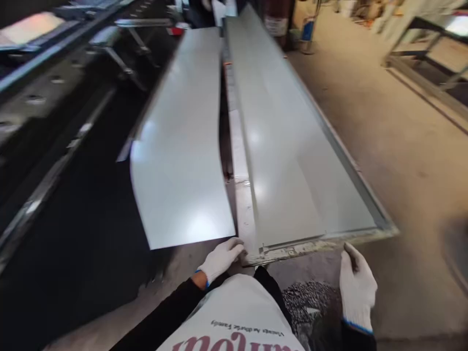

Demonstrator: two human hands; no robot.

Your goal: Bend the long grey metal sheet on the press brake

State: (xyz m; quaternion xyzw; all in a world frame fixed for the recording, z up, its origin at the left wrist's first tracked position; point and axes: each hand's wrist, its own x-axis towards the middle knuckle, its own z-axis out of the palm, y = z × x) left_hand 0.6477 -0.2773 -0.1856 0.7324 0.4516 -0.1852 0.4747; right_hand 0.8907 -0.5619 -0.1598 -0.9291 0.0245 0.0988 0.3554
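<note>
A long, thin light-grey sheet [179, 161], likely metal, lies on the left with its near edge sticking out and slightly bent. My left hand [221, 258], in a white knitted glove with a blue cuff, is at this sheet's near right corner, fingers bent and close together. Right of it, more long grey sheets [285, 161] rest on a worn table [300, 248] with a rough near edge. At that edge's right part is my right hand [358, 287], also gloved, its fingers pointing up with a dark smudge near the thumb. No object shows in it.
A long dark machine [54, 83] with a metal bed runs along the left, with support arms [126, 63] reaching toward the sheets. A metal-framed rack [427, 63] stands at the far right on the concrete floor [409, 161]. A dark patterned mat or debris [310, 302] lies below the table's near edge.
</note>
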